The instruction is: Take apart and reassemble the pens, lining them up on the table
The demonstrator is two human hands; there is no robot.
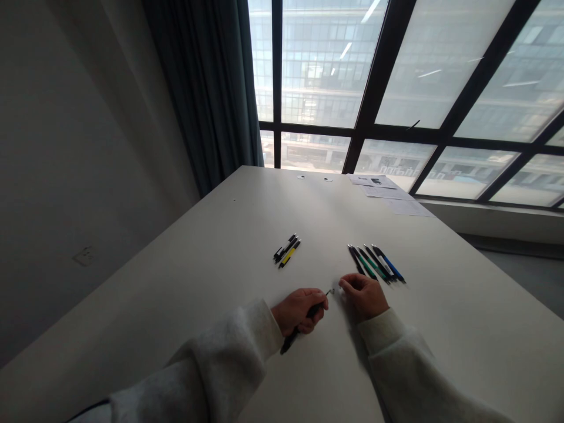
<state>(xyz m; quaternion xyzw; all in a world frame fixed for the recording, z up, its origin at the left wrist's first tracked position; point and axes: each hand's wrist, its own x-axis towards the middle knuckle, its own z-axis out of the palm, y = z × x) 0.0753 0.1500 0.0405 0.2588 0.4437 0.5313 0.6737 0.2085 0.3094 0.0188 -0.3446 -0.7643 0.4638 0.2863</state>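
My left hand (303, 310) is wrapped round a black pen (289, 341), whose lower end sticks out below the palm. A thin tip with something small at its end (331, 291) points from the left fingers toward my right hand (365, 294). The right thumb and forefinger are pinched together just right of that tip; what they hold, if anything, is too small to name. Beyond the left hand lies a small group of pens, black ones and a yellow one (289, 254). Behind the right hand several pens lie side by side, including green (368, 263) and blue (392, 265).
The white table (198, 282) reaches toward the window. Printed papers (381, 191) lie at its far right edge. Two small white pieces (301, 177) sit near the far edge. A dark curtain (211, 88) hangs at the back left, beside a wall with a socket (84, 255).
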